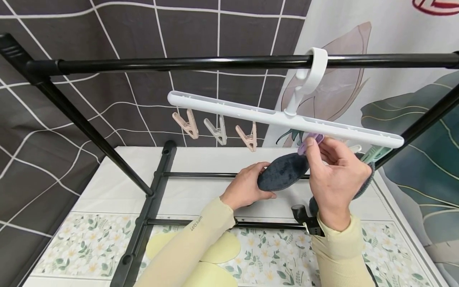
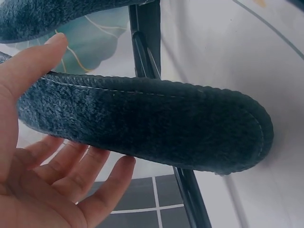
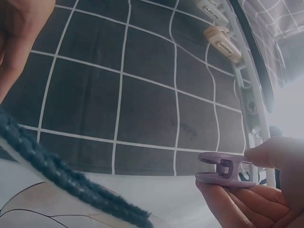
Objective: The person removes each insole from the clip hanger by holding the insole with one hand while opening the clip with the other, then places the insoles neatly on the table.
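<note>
A dark blue plush insole (image 1: 283,171) is held by its edges between the thumb and fingers of my left hand (image 1: 247,185). My right hand (image 1: 337,175) pinches a purple clothespin (image 1: 310,143) under the white hanger (image 1: 229,113). In the right wrist view the thumb presses the tail of the purple clothespin (image 3: 225,173), and the insole's edge (image 3: 71,175) lies apart from it. A second dark insole (image 2: 61,14) is partly hidden behind my right hand in the head view, below a green clothespin (image 1: 374,153) at the hanger's right end.
The hanger hooks over a black rail (image 1: 186,63) of a rack. Pink and grey clothespins (image 1: 216,130) dangle from its left half. Black lower bars (image 1: 201,175) cross above a white and floral surface (image 1: 89,243), where yellow rounded shapes (image 1: 222,247) lie. A dark checked cloth (image 1: 136,44) hangs behind.
</note>
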A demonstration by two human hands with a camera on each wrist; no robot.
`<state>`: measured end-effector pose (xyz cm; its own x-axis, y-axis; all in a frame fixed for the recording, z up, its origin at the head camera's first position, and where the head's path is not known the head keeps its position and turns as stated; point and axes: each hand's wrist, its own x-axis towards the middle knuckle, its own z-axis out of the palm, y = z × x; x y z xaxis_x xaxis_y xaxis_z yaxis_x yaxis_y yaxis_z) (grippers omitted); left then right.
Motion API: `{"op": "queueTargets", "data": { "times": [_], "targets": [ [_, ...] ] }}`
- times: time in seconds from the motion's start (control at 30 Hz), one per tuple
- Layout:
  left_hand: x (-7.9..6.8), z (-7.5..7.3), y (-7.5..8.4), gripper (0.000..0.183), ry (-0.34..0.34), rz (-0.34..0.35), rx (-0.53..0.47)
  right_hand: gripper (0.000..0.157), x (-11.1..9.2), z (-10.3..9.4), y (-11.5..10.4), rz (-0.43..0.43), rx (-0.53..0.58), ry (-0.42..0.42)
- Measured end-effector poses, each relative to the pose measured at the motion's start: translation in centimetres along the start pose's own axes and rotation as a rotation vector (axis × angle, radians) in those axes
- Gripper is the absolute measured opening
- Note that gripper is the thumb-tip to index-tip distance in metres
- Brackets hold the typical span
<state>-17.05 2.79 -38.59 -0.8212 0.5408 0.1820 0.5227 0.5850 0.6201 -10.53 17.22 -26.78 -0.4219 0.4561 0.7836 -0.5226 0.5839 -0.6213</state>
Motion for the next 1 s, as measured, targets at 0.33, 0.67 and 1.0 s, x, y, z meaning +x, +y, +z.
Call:
{"op": "queueTargets", "data": {
  "times": [0.33, 0.67, 1.0],
  "targets": [
    [-0.2, -0.3, 0.6, 0.083, -0.010, 0.026, 0.071, 0.014, 0.0, 0.0, 0.0, 0.011, 0.010, 0.008],
    [-0.7, -0.6, 1.0, 0.081, -0.038, 0.030, 0.130, 0.010, 0.0, -0.2, 1.5, -0.011, 0.026, -0.018],
    [-1.2, -0.9, 1.6, 0.079, -0.046, 0.070, 0.178, 0.008, 0.1, -0.3, 1.4, -0.008, 0.043, -0.030]
  ]
}}
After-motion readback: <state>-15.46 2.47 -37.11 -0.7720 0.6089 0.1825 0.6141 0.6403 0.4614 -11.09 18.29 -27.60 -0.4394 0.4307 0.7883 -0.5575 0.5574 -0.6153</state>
